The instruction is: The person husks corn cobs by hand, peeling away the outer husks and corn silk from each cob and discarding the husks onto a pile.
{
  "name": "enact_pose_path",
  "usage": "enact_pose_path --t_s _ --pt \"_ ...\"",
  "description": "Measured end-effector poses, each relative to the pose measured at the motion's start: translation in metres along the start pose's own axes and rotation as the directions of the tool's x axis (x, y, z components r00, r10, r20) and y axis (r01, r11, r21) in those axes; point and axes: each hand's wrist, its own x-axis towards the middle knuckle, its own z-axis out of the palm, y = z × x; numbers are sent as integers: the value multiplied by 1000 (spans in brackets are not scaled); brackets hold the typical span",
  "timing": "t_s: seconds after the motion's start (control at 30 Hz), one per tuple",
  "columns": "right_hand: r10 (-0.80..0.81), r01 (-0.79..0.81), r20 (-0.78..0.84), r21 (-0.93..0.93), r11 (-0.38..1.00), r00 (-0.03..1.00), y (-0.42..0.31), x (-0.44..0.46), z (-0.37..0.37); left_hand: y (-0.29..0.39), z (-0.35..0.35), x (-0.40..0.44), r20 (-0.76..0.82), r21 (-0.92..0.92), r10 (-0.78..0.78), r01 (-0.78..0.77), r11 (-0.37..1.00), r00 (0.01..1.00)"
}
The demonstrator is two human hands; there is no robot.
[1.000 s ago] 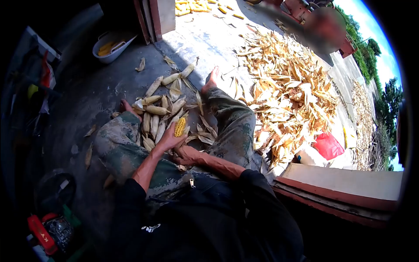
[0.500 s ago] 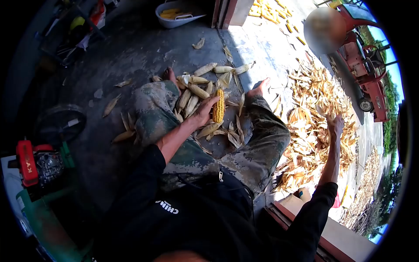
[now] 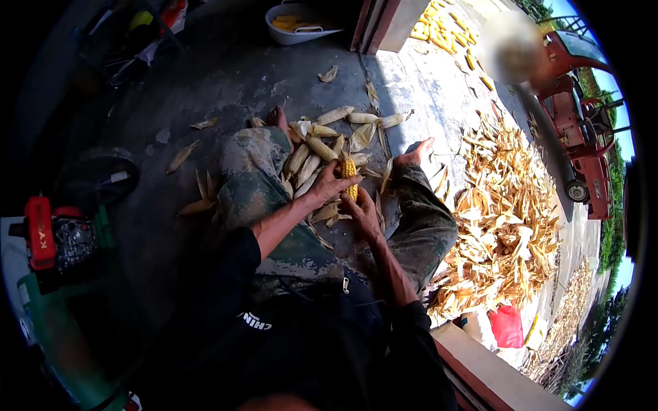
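A husked yellow ear of corn (image 3: 350,170) stands roughly upright between my knees. My left hand (image 3: 327,187) is closed around it from the left, fingers across its front. At the lower end, my right hand (image 3: 365,212) grips it from the right; part of that end is hidden by the fingers. Just beyond my hands lies a small heap of ears still in pale husks (image 3: 319,148). Loose husk pieces (image 3: 327,214) lie under and around the hands.
A big pile of dry husks (image 3: 507,219) lies to the right in sunlight. Ahead are a white basin (image 3: 301,35) with yellow ears and more yellow ears (image 3: 442,29) on the ground. A red-engined machine (image 3: 42,236) stands left, a red vehicle (image 3: 576,116) far right.
My right hand has come back from over the husk pile on the right to the ear of corn. The left hand still holds the ear, now with fingers across its front.
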Motion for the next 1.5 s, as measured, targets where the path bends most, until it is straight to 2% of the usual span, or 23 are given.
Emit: enact_pose_path --t_s 0.03,0.13,0.17,0.2,0.27,0.3,0.37,0.47,0.7,0.77,0.8,0.9,0.97,1.1,1.17,1.23,1.27,1.3,1.33,1.37,1.4,1.47,1.5 --pt "16 -18 19 64 998 1000 -4 -3 -1 -8 2 6 -61 124 61 -53 991 996" --pt "115 -122 44 213 969 992 -10 -9 -13 -2 13 14 -73 50 202 -199 979 977" --pt "109 -112 29 191 975 994 -9 -10 -17 1 15 13 -78 21 217 -216 976 973" --pt "126 -127 17 251 960 992 -8 -11 -20 1 15 14 -89 16 214 -213 977 973" --pt "261 -229 19 542 809 965 -3 -12 -19 2 12 17 -18 -12 192 -192 981 981" --pt "269 -239 25 539 807 963 -6 -14 -19 8 13 12 -18 -207 98 -99 973 995" --pt "212 -287 194 612 737 958 -22 -19 -16 16 10 9 -48 -266 72 -82 960 996" --pt "245 -297 173 651 698 954 -29 -20 -6 20 4 8 -98 -324 78 -105 940 992" --pt "216 -349 275 753 558 937 -28 -19 -4 14 -3 15 -195 -61 210 -226 972 958" --pt "154 -276 229 789 549 961 -26 -19 0 20 -3 14 -222 259 343 -284 923 913" --pt "153 -275 228 789 549 961 -28 -18 2 22 -2 14 -221 258 344 -285 923 913" --pt "183 -182 100 838 514 978 -31 -12 1 32 -2 12 -259 -13 282 -296 955 924" --pt "113 -97 53 899 427 992 -22 -7 -17 38 -13 19 -311 -177 257 -321 930 915" --pt "41 -73 62 915 397 997 -21 -9 -43 29 -33 25 -379 -254 162 -270 929 911" --pt "33 -66 58 915 397 998 -22 -10 -50 22 -28 18 -272 -182 -28 -23 983 962" --pt "-64 -96 129 919 381 990 -19 -5 -58 3 -14 6 -70 85 -73 79 993 995" --pt "-78 -92 132 916 390 988 -23 -4 -57 -3 -8 0 40 357 -197 170 918 980" --pt "74 -58 27 888 457 997 -28 -4 -53 -9 3 -14 130 440 -196 121 890 972" --pt "212 -34 -93 850 526 973 -34 -5 -53 -4 12 -26 229 636 -251 51 770 940" --pt "191 -87 -24 829 552 981 -22 -1 -62 -31 15 -31 374 707 -127 -194 680 919" --pt "273 -139 -17 829 541 962 -7 5 -68 -30 23 -40 429 770 -282 -184 611 858" --pt "453 -257 -22 800 543 891 33 10 -74 -50 27 -43 737 640 -296 -486 595 608" --pt "436 -343 66 727 595 897 78 17 -92 -45 28 -49 723 658 -289 -500 562 627"
